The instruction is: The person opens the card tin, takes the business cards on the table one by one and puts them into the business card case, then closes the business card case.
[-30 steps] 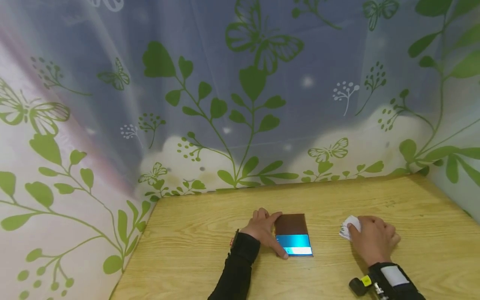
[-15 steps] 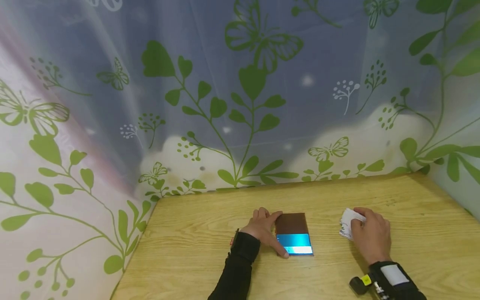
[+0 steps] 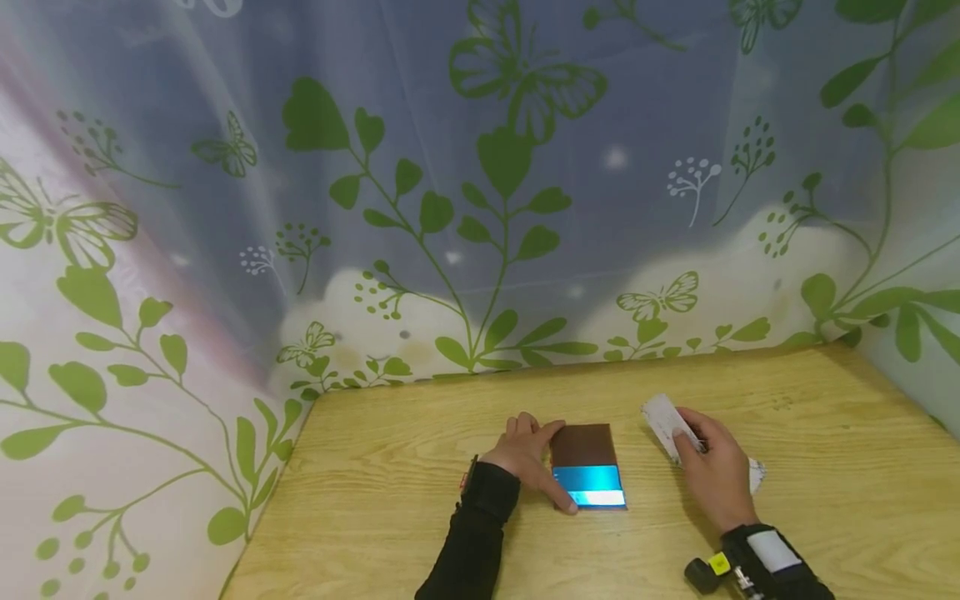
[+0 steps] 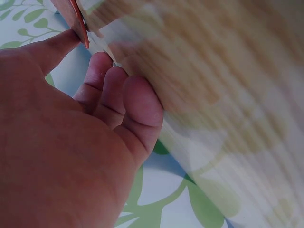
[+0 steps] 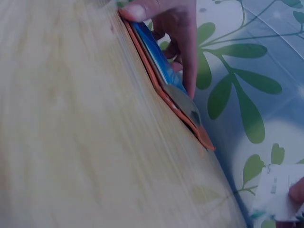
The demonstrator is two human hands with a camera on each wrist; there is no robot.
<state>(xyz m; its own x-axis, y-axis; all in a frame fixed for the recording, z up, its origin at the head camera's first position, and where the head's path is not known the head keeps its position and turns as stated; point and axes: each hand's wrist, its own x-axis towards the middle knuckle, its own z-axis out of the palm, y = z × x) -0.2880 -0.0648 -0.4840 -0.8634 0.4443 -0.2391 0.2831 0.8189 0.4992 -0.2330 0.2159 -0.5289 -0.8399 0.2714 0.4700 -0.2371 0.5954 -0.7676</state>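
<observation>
A: A wood table (image 3: 360, 517) runs up to a leaf-patterned cloth (image 3: 420, 275) hanging at its far side. What does the head view show on it?

B: A wallet (image 3: 583, 446), or something like it, lying flat near the middle, with shiny blue and white bands on its near half. The left hand (image 3: 525, 458) spans its left side, thumb at the near corner, forefinger at the far corner, spread wide.

A: Why so wide?

B: Likely to steady both corners while leaving most of its face uncovered and its right side free.

A: And the right hand (image 3: 716, 475)?

B: To the right of the wallet, pinching a white paper (image 3: 663, 421) between thumb and fingers. Paper and wallet are apart. A white end also shows right of the hand; I can't tell whether it's the same piece. The pinch perhaps keeps the far end free.

A: The left wrist view?

B: The forefinger reaches the wallet's orange edge; the other 3 fingers bend, tips at the table, probably bracing.

A: And the right wrist view?

B: The left thumb sits on the wallet's near end. The layers seem to gape, with something greyish between them, too dim to name. The paper shows only in part, a fingertip on it.
</observation>
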